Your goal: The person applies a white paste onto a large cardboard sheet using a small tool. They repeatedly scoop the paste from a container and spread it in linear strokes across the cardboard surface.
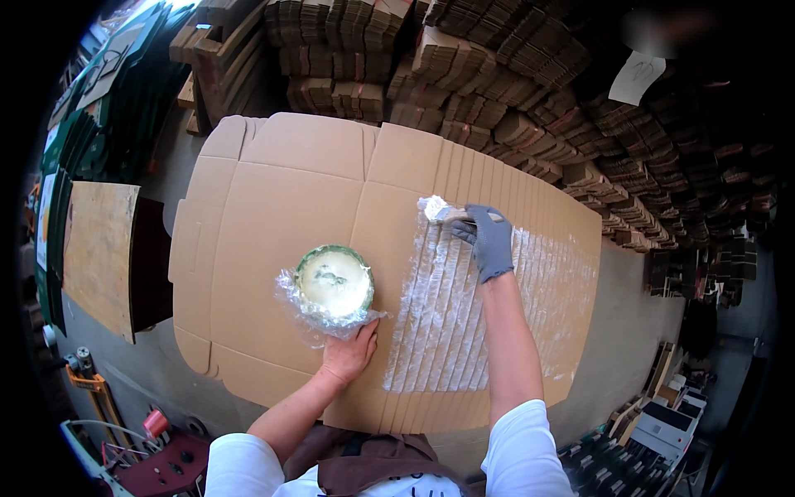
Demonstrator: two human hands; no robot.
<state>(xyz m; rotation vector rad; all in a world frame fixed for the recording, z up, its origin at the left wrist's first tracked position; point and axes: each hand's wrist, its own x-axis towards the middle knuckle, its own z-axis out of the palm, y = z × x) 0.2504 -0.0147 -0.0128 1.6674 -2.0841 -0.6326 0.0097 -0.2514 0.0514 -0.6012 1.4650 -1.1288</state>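
A round green-rimmed bowl (334, 282) holds a pale, creamy paste, likely glue, and crinkled clear plastic film (291, 300) hangs around it. My bare left hand (351, 352) grips the bowl and film at the near rim. My right hand, in a grey glove (492, 240), is closed on the handle of a brush (436, 209) whose head is coated white. Its bristles touch the far left end of a row of overlapped cardboard edges (464, 315). White streaks cover much of these fanned strips, down toward me and to the right.
Flat, creased cardboard sheets (273, 199) lie stacked under the bowl. Tall bundles of folded cardboard (464, 62) stand along the far side and right. At left is a wooden board (99, 248), and a maroon machine (157, 464) sits at lower left.
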